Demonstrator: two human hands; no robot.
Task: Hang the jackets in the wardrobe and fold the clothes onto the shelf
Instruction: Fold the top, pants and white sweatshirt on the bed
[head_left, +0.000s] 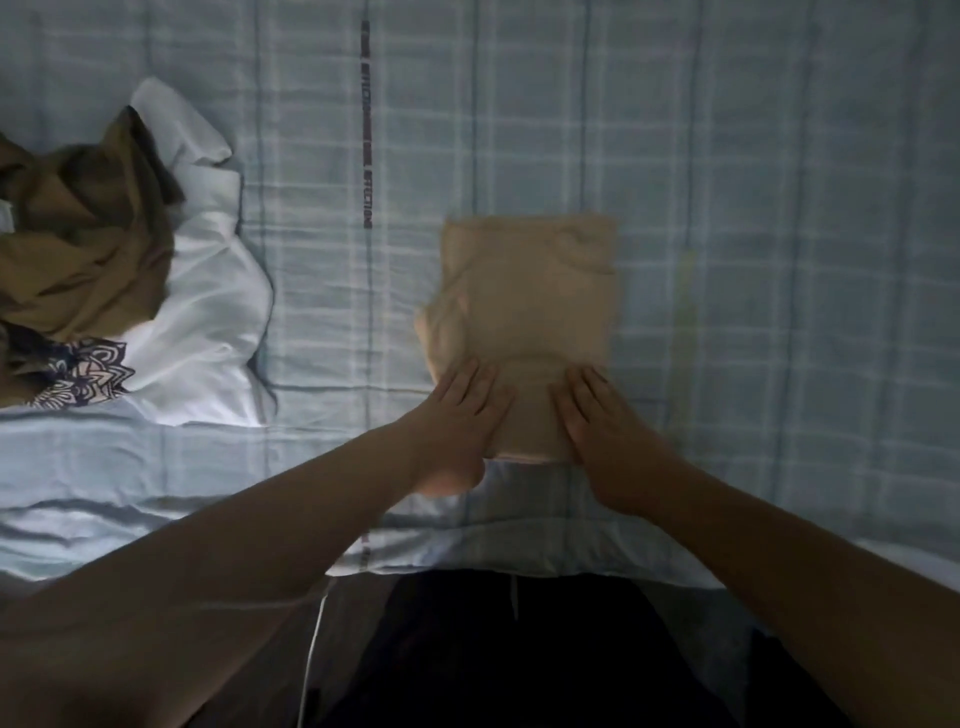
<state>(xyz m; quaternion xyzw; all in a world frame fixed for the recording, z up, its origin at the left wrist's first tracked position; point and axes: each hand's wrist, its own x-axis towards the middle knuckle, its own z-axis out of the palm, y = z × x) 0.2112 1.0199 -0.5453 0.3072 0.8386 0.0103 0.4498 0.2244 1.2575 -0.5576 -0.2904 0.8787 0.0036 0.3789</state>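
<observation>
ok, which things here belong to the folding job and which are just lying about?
Job: beige folded garment, left hand and right hand flat on it; unfolded olive garment, white garment, patterned cloth piled at left.
Just there: plaid bedcover, white cord.

The left forearm (260, 530) and right forearm (753, 519) are bare. The person wears dark clothing (519, 670) with a thin pale cord (514, 597).
</observation>
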